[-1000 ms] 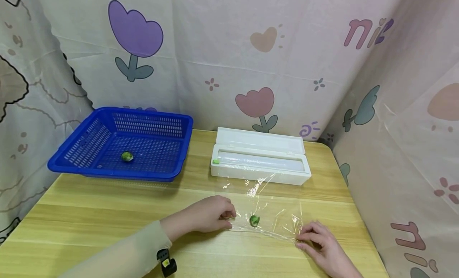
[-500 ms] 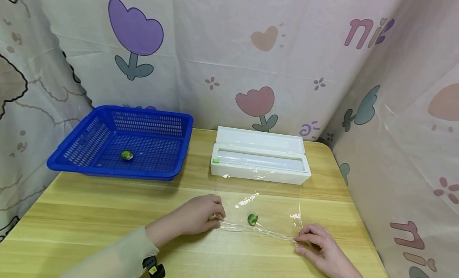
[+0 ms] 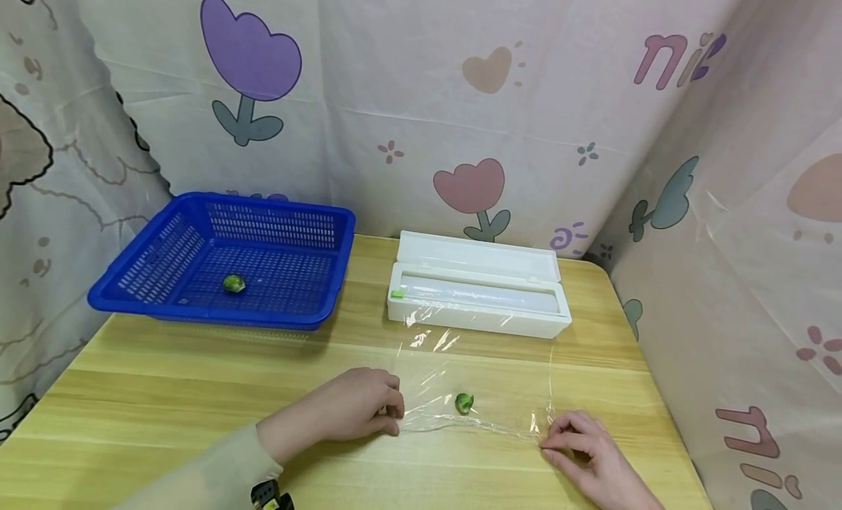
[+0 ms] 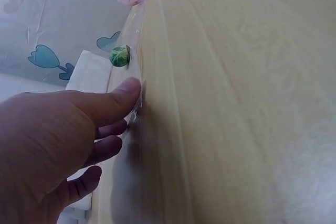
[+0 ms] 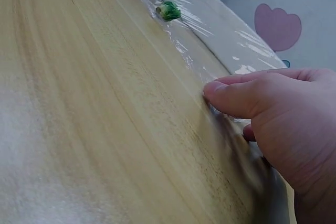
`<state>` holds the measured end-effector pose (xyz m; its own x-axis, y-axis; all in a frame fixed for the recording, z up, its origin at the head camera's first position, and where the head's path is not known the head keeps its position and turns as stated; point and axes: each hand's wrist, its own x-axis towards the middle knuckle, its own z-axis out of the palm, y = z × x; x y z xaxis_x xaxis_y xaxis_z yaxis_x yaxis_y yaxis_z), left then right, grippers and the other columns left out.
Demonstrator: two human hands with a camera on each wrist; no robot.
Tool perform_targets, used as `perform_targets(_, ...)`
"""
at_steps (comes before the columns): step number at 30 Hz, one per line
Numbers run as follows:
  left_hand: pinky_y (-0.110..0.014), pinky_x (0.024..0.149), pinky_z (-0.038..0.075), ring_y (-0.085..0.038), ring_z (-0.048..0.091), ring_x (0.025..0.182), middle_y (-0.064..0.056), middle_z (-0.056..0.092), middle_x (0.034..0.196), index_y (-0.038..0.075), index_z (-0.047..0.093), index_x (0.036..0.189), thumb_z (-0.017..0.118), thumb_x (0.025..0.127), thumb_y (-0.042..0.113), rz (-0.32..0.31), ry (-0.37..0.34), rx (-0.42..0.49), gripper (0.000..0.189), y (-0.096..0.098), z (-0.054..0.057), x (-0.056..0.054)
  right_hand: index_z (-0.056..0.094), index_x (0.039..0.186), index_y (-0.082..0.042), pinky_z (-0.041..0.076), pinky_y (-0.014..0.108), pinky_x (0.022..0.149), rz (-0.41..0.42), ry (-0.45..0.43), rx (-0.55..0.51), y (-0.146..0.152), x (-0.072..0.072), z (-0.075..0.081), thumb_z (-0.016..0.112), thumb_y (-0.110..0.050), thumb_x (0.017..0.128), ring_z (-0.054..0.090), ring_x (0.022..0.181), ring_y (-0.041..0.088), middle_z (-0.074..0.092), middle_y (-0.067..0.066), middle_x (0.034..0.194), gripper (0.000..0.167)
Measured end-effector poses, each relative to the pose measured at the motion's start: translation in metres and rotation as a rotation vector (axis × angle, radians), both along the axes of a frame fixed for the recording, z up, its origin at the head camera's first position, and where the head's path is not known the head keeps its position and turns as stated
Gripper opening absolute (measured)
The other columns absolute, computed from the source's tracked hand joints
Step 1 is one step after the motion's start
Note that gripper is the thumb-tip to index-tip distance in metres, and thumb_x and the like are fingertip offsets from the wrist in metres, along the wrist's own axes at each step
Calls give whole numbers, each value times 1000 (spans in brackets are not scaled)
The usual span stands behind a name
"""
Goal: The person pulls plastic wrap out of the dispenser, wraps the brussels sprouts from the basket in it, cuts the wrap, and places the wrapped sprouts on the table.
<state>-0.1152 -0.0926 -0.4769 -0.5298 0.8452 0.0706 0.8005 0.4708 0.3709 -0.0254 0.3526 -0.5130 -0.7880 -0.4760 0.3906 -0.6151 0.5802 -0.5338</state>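
A sheet of clear cling film point(image 3: 500, 378) stretches from a white dispenser box point(image 3: 480, 323) toward me, its near edge crumpled into a thin line. My left hand point(image 3: 351, 405) pinches the film's near left corner between thumb and fingers. At the near right corner, the thumb and index finger of my right hand point(image 3: 588, 451) pinch the film close to the tabletop. Between the hands sits a small green Brussels sprout point(image 3: 464, 403), just behind the near edge; both wrist views show this sprout point(image 4: 119, 56) too. Whether it lies on or under the film I cannot tell.
At the back left stands a blue plastic basket point(image 3: 335, 291) with another sprout point(image 3: 233, 283) inside. The dispenser's lid point(image 3: 476, 256) is raised, showing the film roll point(image 3: 480, 294). A printed curtain point(image 3: 395, 71) hangs behind the wooden table point(image 3: 197, 393).
My left hand has shifted left and slightly toward me with its film corner, and the near edge is spread wider. The sprout has shifted slightly left. My right hand stays nearly in place.
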Motion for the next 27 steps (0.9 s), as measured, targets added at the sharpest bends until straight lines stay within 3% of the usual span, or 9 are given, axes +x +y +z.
perform_targets(5,-25,69,45,4,48,72,20,57,84,33,78,90,82,91,47,-17,82,-1,15,-3,0,5,78,102,-34,37,23,90,3,22,16,0,-1,2,90,6,78,55,103,9,66,-12,110,48)
perform_targets(9,-25,68,42,3,50,75,20,58,86,34,79,88,81,95,38,-20,131,0,8,-4,-1,10,76,101,-34,35,23,94,-6,-6,22,-1,-1,3,87,6,82,57,104,8,66,-14,110,46)
perform_targets(13,-27,71,48,0,55,79,20,58,86,30,78,88,81,95,30,-16,156,16,8,-5,-3,12,73,102,-30,35,24,93,4,5,12,-3,-1,3,84,9,83,59,101,10,67,-13,107,44)
perform_targets(16,-28,75,51,0,56,81,21,56,87,29,74,88,79,97,28,2,136,14,10,-5,-4,13,72,103,-28,36,23,93,-13,15,16,-5,-1,3,82,10,84,60,99,8,68,-15,105,44)
perform_targets(21,-29,78,52,0,52,80,22,52,84,28,63,88,72,102,23,41,43,19,17,-5,-3,13,70,104,-28,39,20,91,-59,11,17,-6,-1,3,80,12,86,61,95,5,68,-17,103,45)
perform_targets(27,-31,78,54,1,54,77,21,54,83,26,64,95,67,105,24,87,-14,40,11,-7,-5,9,67,105,-28,43,17,81,-153,-20,26,-9,0,4,76,12,90,58,92,5,65,-17,102,44)
